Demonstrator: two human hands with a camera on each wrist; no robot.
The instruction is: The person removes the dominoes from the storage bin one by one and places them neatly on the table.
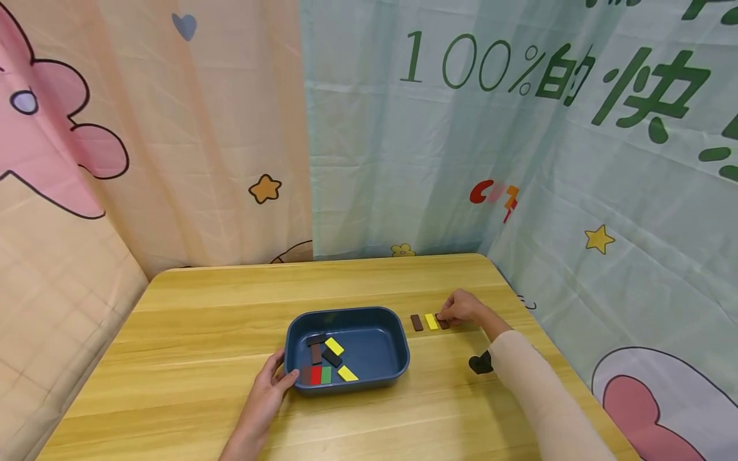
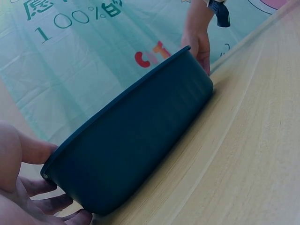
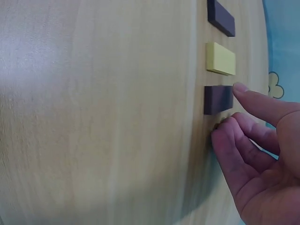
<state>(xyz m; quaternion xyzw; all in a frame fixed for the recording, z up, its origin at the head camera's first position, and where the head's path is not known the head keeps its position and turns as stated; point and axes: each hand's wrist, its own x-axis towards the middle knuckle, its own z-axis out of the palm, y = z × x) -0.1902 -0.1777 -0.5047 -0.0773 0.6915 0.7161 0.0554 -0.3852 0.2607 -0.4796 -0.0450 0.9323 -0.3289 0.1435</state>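
My left hand grips the near-left corner of a blue rectangular basin, thumb over the rim and fingers against the outer wall. Several small domino-like blocks lie inside: yellow, black, brown, red and green. To the basin's right, three blocks lie flat in a row: a brown block, a yellow block and another brown block. My right hand is at this last one, thumb tip by its corner, other fingers loosely bent just beside it.
The wooden table reaches back to printed curtains along its far and right sides. A black heart-shaped piece shows beside the right sleeve.
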